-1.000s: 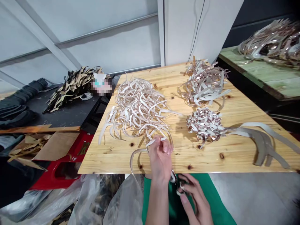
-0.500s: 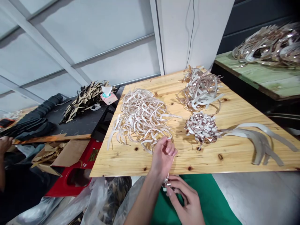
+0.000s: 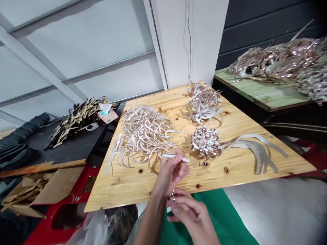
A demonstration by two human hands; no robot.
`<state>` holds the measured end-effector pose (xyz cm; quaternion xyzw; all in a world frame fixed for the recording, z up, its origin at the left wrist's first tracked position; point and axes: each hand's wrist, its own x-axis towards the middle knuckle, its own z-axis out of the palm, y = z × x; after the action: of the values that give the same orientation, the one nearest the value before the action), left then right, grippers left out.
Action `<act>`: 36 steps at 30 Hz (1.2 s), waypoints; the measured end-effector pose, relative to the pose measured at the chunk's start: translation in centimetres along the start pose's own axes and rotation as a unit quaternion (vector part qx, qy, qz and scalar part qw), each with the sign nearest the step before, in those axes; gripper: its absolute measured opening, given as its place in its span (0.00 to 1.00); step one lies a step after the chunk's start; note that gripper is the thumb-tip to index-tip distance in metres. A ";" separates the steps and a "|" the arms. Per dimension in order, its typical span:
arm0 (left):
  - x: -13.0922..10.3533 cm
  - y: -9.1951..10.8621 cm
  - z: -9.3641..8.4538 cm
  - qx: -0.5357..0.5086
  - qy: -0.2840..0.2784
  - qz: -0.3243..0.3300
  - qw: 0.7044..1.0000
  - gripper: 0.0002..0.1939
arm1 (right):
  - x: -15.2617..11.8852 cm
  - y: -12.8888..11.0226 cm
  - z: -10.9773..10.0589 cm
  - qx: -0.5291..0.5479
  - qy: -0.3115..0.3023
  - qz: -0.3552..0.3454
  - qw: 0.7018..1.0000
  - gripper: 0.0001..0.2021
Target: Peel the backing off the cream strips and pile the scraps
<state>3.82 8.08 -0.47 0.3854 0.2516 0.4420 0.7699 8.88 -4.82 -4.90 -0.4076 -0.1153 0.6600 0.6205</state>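
My left hand (image 3: 173, 168) is over the near edge of the wooden table, its thumb and fingers pinching a thin whitish strip (image 3: 175, 157). Just below it, my right hand (image 3: 189, 211) has its fingers closed on a small shiny rose-gold and white piece (image 3: 172, 198), partly hidden by the fingers. A loose pile of curled pale strips (image 3: 145, 132) lies beyond my left hand. Right of that sits a dense bunch of short shiny pieces (image 3: 206, 141), with long whitish strips (image 3: 258, 153) trailing rightward. Another tangle of shiny strips (image 3: 203, 103) rests farther back.
The wooden table (image 3: 122, 190) fills the middle. At left, a dark table (image 3: 76, 154) holds black-and-tan strips (image 3: 79, 119) and a tissue pack (image 3: 107, 115). A cardboard box (image 3: 58, 185) stands below. More shiny strips (image 3: 278, 61) lie on a green table (image 3: 276, 97) at right.
The view has turned right, showing more of the green table. My left hand now shows a whitish strip lying across its fingertips. My right hand stays closed on the small shiny piece.
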 end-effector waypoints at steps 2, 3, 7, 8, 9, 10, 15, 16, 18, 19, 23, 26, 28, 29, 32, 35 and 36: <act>0.3 0.7 0.1 0.030 -0.026 0.021 0.999 0.14 | 0.6 -0.5 0.8 0.040 -0.001 0.000 0.999 0.16; 0.5 1.2 0.2 0.047 -0.039 0.029 0.998 0.14 | 1.1 -1.1 1.2 0.057 -0.010 0.005 0.998 0.15; 2.0 4.6 0.3 0.108 -0.063 0.078 0.989 0.12 | 4.1 -4.2 3.7 0.076 -0.066 0.012 0.995 0.13; 2.3 5.7 0.3 0.122 -0.060 0.100 0.986 0.11 | 5.0 -4.9 4.4 0.069 -0.079 0.000 0.994 0.13; 2.4 6.8 0.2 0.137 -0.052 0.125 0.981 0.10 | 6.1 -5.3 5.0 0.063 -0.084 -0.007 0.994 0.13; 2.4 7.8 0.1 0.159 -0.038 0.158 0.974 0.09 | 7.2 -5.6 5.5 0.055 -0.088 -0.013 0.995 0.13; 0.0 9.9 -0.7 0.279 0.080 0.272 0.918 0.11 | 12.1 -5.6 6.8 -0.054 -0.116 -0.036 0.991 0.15; -0.7 9.7 -0.9 0.292 0.105 0.266 0.913 0.12 | 12.6 -5.7 6.8 -0.090 -0.127 -0.045 0.987 0.14; -2.1 8.8 -1.4 0.309 0.144 0.241 0.909 0.13 | 12.9 -6.3 6.6 -0.165 -0.144 -0.080 0.972 0.11; -2.7 8.2 -1.6 0.313 0.153 0.225 0.910 0.14 | 12.6 -6.7 6.3 -0.198 -0.146 -0.103 0.964 0.09; -4.2 5.9 -1.9 0.307 0.187 0.181 0.916 0.15 | 9.7 -8.7 4.3 -0.299 -0.119 -0.223 0.920 0.03; -4.5 5.1 -2.1 0.305 0.203 0.135 0.921 0.17 | 7.6 -10.9 1.7 -0.422 -0.066 -0.401 0.810 0.07; -4.5 5.3 -2.8 0.336 0.185 0.074 0.921 0.19 | 7.3 -12.8 -0.1 -0.472 0.000 -0.461 0.751 0.10; -4.4 5.6 -3.4 0.366 0.168 0.043 0.914 0.21 | 7.5 -13.8 -1.0 -0.500 0.033 -0.472 0.725 0.11; -4.1 7.3 -5.6 0.494 0.108 -0.028 0.862 0.31 | 8.9 -16.3 -2.9 -0.596 0.059 -0.424 0.679 0.14; -3.7 9.3 -7.5 0.537 0.078 -0.107 0.833 0.35 | 9.8 -17.0 -3.6 -0.636 0.083 -0.385 0.663 0.14; -3.5 9.8 -8.0 0.525 0.080 -0.142 0.836 0.35 | 10.0 -16.9 -3.6 -0.629 0.108 -0.394 0.661 0.14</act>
<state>-8.51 11.06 3.10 0.6550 0.5581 0.1587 0.4840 24.66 6.44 -0.02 -0.6862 -0.5846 0.0756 0.4263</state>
